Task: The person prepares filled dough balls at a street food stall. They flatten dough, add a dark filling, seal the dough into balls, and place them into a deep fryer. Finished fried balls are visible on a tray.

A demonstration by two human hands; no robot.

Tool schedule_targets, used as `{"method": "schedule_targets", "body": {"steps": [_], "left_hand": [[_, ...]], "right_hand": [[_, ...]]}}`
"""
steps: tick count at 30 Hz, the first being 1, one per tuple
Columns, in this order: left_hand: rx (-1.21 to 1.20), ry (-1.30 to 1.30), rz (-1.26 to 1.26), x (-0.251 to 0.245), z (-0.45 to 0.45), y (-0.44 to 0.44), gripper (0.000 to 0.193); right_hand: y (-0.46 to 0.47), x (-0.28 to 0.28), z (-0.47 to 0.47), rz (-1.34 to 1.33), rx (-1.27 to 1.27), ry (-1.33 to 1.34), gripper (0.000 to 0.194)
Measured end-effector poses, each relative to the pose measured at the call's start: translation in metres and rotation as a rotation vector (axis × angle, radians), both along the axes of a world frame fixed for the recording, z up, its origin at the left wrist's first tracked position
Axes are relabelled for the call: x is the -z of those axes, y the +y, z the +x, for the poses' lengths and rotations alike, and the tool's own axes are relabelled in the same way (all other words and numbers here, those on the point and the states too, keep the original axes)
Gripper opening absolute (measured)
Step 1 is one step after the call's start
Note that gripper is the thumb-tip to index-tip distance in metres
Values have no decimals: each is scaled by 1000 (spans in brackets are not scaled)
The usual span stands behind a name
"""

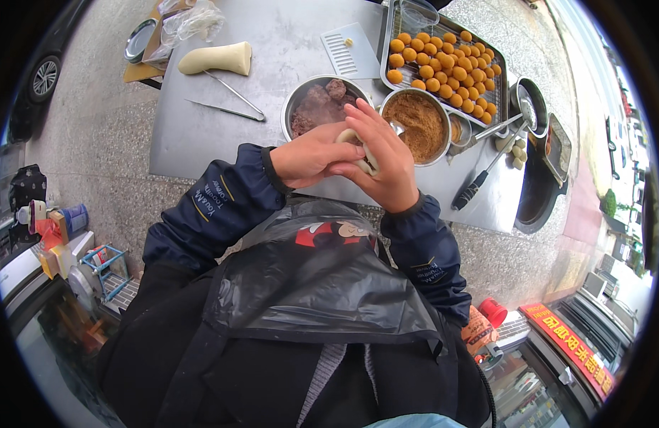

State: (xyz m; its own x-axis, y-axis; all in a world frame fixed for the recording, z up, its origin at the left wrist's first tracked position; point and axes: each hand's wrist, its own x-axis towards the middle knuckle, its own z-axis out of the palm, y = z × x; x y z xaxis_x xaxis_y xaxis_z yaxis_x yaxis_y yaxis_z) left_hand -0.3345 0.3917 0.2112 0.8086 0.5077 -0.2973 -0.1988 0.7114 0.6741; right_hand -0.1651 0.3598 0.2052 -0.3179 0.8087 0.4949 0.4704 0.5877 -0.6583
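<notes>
Between my two hands is a piece of pale dough with a dark filling showing inside. My left hand (313,155) grips the dough piece (351,137) from the left, its thumb pressed on it. Fingers raised, my right hand (385,160) cups the same dough from the right. Just beyond my hands stands a steel bowl of dark reddish-brown paste (316,109). To its right is a steel bowl of brown crumbly filling (418,125) with a spoon in it. A thick roll of pale dough (216,58) lies at the upper left, touching metal tongs (238,96).
A wire-racked tray (385,59) of round orange-brown balls stands at the back right. Near it are a white slotted scraper (351,51), a steel pot (546,107) with a skimmer, and a black-handled utensil (471,190). A dark wok (538,203) sits beyond the steel table's right edge.
</notes>
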Motion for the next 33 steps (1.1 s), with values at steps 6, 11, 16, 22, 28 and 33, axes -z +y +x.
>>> {"method": "schedule_targets", "body": {"steps": [6,11,16,22,28,33], "left_hand": [[32,71,14,8,2,-5,39],[-167,32,234,5,8,-23,52],[-500,299,856,-2,21,-37,38],[-569,352,1019,-6,22,-42,39],[-470,253,813,-27,33,-44,57],[-605,61,817,-41,34,-41,73]], "right_hand": [[-4,-4,5,6,-2,22,45],[-13,-19,0,-125,44,372,31],[-16,-29,-13,33,206,209,25],[-14,-32,-21,-122,-9,396,36],[-8,-31,-4,-21,-226,352,70],[2,-21,-3,144,-200,281,76]]}}
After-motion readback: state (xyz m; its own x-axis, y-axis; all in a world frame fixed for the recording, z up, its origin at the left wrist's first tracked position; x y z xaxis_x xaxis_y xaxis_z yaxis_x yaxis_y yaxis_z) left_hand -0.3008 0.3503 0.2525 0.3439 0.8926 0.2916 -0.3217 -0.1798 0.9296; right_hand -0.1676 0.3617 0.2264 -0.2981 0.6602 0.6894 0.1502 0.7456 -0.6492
